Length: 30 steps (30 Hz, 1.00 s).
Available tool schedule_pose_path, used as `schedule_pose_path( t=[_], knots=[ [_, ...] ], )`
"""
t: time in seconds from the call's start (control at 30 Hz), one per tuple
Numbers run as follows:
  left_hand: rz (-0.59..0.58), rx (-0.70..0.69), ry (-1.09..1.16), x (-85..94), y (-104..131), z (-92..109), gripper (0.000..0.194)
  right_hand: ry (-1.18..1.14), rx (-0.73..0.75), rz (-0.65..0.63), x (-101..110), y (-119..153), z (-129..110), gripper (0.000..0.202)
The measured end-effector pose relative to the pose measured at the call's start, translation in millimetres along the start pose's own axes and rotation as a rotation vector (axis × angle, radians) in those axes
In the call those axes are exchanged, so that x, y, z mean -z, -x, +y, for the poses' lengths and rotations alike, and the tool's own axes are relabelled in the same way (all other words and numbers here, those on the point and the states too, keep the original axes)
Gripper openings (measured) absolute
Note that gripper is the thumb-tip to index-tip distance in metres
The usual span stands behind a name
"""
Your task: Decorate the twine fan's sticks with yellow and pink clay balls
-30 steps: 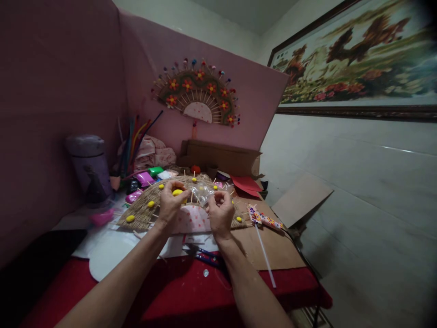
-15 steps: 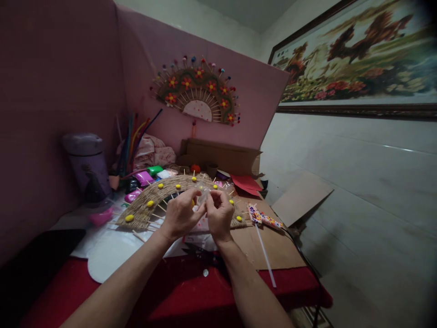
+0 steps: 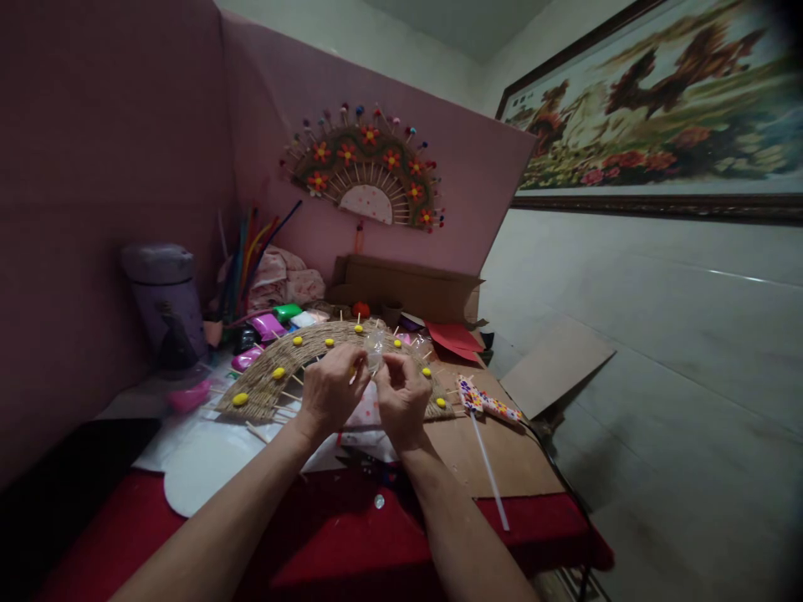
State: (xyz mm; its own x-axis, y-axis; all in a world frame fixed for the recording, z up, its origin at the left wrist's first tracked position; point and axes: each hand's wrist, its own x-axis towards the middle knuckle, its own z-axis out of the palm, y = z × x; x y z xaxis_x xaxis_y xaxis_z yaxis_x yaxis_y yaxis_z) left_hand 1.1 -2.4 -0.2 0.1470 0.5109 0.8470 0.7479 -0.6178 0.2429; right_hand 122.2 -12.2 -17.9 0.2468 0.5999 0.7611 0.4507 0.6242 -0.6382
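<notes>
Both hands meet above the middle of a fan-shaped craft piece (image 3: 263, 380), woven from tan cord over thin sticks and dotted with yellow ovals (image 3: 240, 400). My left hand (image 3: 332, 386) has its fingers pinched on a small clear plastic bag (image 3: 375, 344). My right hand (image 3: 401, 397) pinches the other side of this bag, its fingertips close to the left ones. A little yellow shows by the left fingertips; what it belongs to is unclear. Dark scissors (image 3: 376, 470) lie below the hands, partly behind the right wrist.
Packs of coloured clay (image 3: 268, 326), a purple bottle (image 3: 164, 305) and pipe cleaners (image 3: 244, 263) stand at the back left. At the right lie red paper (image 3: 452, 336), a flower-patterned glue gun (image 3: 486, 400) with a clear glue stick, and cardboard (image 3: 502, 460). A finished fan (image 3: 367, 171) hangs behind.
The hands have drawn slightly apart, and the clear bag now stands up higher between them. The view has shifted a little.
</notes>
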Motion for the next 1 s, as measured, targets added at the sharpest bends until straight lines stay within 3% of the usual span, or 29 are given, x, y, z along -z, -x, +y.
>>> schedule_pose_path(
  t=[0.23, 0.53, 0.73, 1.0],
  knots=[
    [-0.099, -0.067, 0.076, 1.5, 1.8, 2.1, 0.021, -0.077, -0.066, -0.013, 1.5, -1.5, -2.6, 0.014],
    [-0.095, -0.103, 0.039, -2.4, 2.1, 0.2, 0.007, 0.015, 0.106, -0.076, 6.9, -3.3, -9.7, 0.011],
    [-0.111, -0.097, 0.015, -1.6, 3.2, 1.2, 0.012, -0.045, 0.121, -0.097, 7.7, -4.4, -12.3, 0.009],
    [-0.237, 0.003, 0.359, 3.1, 1.2, -0.1, 0.020, -0.017, 0.180, -0.112, 8.5, -8.1, -11.1, 0.013]
  ],
)
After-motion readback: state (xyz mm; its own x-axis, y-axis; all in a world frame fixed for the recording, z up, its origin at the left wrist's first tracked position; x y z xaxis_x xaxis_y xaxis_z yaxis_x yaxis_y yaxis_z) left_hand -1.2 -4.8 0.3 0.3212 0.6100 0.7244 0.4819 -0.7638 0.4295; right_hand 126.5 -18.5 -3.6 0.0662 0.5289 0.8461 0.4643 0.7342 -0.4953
